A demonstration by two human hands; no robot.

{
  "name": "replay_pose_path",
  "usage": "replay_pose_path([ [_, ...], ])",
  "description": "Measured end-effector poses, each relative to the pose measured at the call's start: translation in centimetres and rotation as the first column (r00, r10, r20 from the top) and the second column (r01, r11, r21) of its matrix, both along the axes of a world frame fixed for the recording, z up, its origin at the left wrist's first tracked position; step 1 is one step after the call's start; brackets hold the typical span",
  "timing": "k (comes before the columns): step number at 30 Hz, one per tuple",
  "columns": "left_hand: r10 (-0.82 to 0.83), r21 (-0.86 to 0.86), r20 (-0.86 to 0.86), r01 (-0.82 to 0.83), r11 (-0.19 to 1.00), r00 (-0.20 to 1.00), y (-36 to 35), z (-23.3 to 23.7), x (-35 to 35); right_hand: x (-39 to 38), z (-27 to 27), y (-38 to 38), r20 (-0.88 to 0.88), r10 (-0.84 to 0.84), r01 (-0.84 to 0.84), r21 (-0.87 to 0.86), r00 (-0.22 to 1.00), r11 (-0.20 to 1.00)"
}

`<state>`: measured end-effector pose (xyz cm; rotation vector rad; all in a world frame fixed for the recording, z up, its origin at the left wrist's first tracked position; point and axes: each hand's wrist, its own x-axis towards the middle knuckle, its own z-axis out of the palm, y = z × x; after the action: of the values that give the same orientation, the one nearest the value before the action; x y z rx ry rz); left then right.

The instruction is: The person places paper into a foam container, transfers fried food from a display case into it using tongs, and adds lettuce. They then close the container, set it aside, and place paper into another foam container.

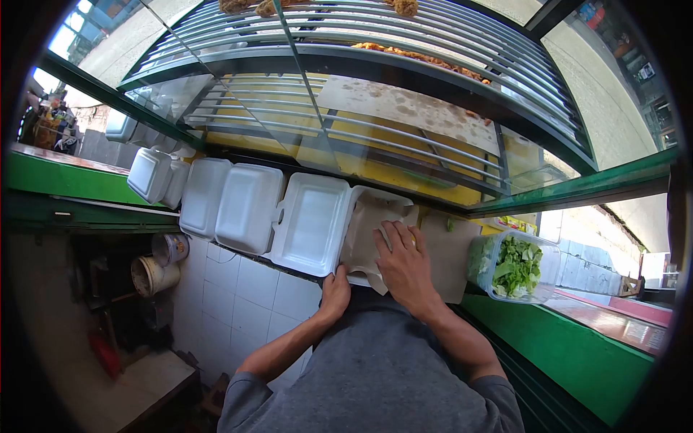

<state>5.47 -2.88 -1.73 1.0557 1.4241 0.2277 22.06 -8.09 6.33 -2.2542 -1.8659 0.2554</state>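
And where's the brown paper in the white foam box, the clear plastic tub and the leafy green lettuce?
Brown paper (361,232): head view, its left part.
Clear plastic tub (480,261): head view, its left wall.
Leafy green lettuce (517,265): head view, the pile's middle.

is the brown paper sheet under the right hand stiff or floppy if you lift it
The brown paper sheet is probably floppy, since its near edge curls and creases. It is likely light, as its edges look thin. Pushed sideways by the right hand, it may wrinkle, as folds already show.

Hands (403,265) on paper-lined foam box (386,195), white boxes (249,206) alongside, lettuce (517,265) in clear tub (550,270)
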Motion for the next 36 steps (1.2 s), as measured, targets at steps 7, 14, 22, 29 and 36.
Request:
replay_pose_path([
  [7,-0.159,0.091,0.125,0.148,0.985,0.979,-0.5,0.6,-0.3,0.3,-2.1,1.0,-0.148,0.132,-0.159,-0.185,0.98,0.97],
  [14,-0.112,-0.062,0.244,0.131,0.989,0.963,-0.9,1.8,0.0,0.8,-0.4,0.8,-0.276,0.105,-0.163,-0.196,0.955,0.967],
  [22,-0.411,-0.059,0.219,0.433,0.899,0.885,0.3,1.3,-0.4,0.3,2.9,-1.6,-0.143,-0.008,-0.022,-0.208,0.99,0.978],
  [29,-0.639,0.254,0.169,0.593,0.764,0.751,4.6,5.5,-4.8,-1.8,5.9,0.7,-0.221,-0.071,0.08,0.035,0.973,0.996],
  [36,-0.653,0.456,0.023,0.573,0.681,0.757,7.7,6.2,-7.3,-1.8,8.6,5.2,-0.236,0.121,-0.019,0.395,0.964,0.919],
])
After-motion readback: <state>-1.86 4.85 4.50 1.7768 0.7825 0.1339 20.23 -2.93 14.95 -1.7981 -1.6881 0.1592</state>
